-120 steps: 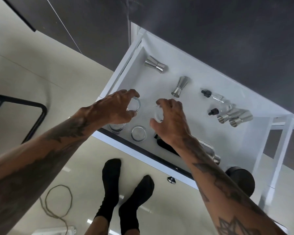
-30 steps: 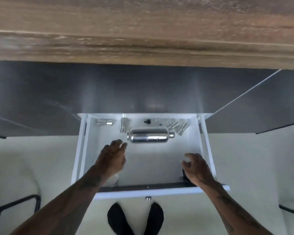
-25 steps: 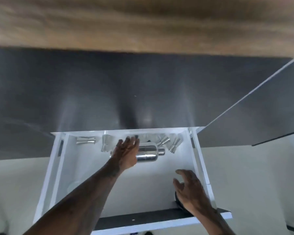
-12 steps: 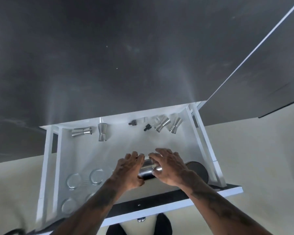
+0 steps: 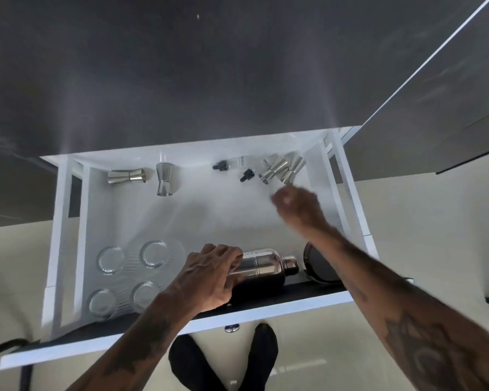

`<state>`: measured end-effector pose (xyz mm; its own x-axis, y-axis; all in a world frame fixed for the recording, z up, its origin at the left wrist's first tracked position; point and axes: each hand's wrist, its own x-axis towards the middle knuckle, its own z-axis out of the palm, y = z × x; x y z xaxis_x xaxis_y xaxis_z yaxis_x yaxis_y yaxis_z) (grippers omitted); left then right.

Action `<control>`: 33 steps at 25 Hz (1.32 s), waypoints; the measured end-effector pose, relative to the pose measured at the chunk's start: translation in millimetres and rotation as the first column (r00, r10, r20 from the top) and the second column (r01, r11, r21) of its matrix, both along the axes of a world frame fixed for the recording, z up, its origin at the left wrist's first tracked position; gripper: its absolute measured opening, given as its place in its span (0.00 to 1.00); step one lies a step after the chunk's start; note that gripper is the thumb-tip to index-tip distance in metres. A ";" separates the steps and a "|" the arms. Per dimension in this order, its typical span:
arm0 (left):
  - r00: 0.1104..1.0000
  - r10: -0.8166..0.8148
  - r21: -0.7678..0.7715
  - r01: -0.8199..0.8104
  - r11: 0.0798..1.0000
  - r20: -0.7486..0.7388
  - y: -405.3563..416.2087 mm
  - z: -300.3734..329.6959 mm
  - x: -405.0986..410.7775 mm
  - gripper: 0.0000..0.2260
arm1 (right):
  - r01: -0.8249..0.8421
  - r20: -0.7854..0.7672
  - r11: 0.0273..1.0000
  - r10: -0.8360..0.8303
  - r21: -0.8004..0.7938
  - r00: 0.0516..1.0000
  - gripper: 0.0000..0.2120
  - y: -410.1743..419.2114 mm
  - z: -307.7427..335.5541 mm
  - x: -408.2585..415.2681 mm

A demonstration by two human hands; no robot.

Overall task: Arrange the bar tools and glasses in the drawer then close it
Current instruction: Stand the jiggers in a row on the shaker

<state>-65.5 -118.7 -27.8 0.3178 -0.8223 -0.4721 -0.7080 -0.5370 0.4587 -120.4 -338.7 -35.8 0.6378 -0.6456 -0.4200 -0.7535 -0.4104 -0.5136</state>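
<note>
The white drawer (image 5: 68,221) stands pulled out below a dark cabinet front. A steel cocktail shaker (image 5: 266,268) lies on its side near the drawer's front, and my left hand (image 5: 206,277) rests on its body with the fingers wrapped over it. My right hand (image 5: 297,206), blurred, is in the air near the back right, just below two steel jiggers (image 5: 281,170). Its fingers look loosely curled with nothing in them. Several clear glasses (image 5: 153,253) stand at the front left. Two more jiggers (image 5: 164,179) and two small dropper bottles (image 5: 232,166) lie along the back.
A dark round container (image 5: 318,265) sits in the drawer's front right corner beside the shaker's cap. The drawer's front panel (image 5: 266,311) with a metal knob (image 5: 232,328) is nearest me. My feet in black socks (image 5: 223,359) stand on the pale floor below.
The shaker came from the drawer's back to its front. Half a second ago both hands were on it; now my right hand has let go and moved to the back right.
</note>
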 end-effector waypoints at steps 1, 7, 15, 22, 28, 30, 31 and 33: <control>1.000 0.014 -0.019 -0.014 1.000 -0.003 0.2 -1.4 -1.5 0.17 | 0.181 0.015 0.983 -0.181 -0.004 0.983 0.19 -19.3 -8.4 14.5; 0.995 0.099 -0.062 -0.100 0.993 -0.020 4.0 -9.4 -5.5 0.16 | 0.536 -0.013 0.834 -0.539 0.131 0.842 0.23 -73.3 -68.4 54.5; 0.942 0.296 -0.038 -0.306 0.951 -0.155 -8.3 -2.4 -2.2 0.14 | -0.022 0.291 0.965 -0.057 0.262 0.955 0.20 18.0 -23.6 -14.2; 0.821 0.504 -0.066 -0.538 0.841 -0.269 -11.6 -5.9 9.4 0.29 | -0.424 0.179 0.901 0.403 0.096 0.897 0.22 80.2 -29.6 -4.4; 0.789 0.582 -0.100 -0.607 0.788 -0.198 6.4 -13.6 17.4 0.30 | -0.587 0.273 0.799 0.540 0.131 0.796 0.17 92.6 -20.3 10.6; 0.812 0.543 -0.146 -0.576 0.804 -0.212 8.1 -14.7 18.0 0.31 | -0.587 0.295 0.798 0.533 0.138 0.793 0.22 93.6 -17.2 6.8; 0.829 0.518 -0.172 -0.553 0.815 -0.210 8.9 -15.6 18.0 0.32 | -0.587 0.292 0.797 0.533 0.144 0.794 0.24 94.2 -17.0 4.2; 0.860 0.472 -0.223 -0.508 0.832 -0.194 10.3 -17.4 17.0 0.31 | -0.589 0.265 0.792 0.540 0.158 0.798 0.28 94.4 -17.5 -0.4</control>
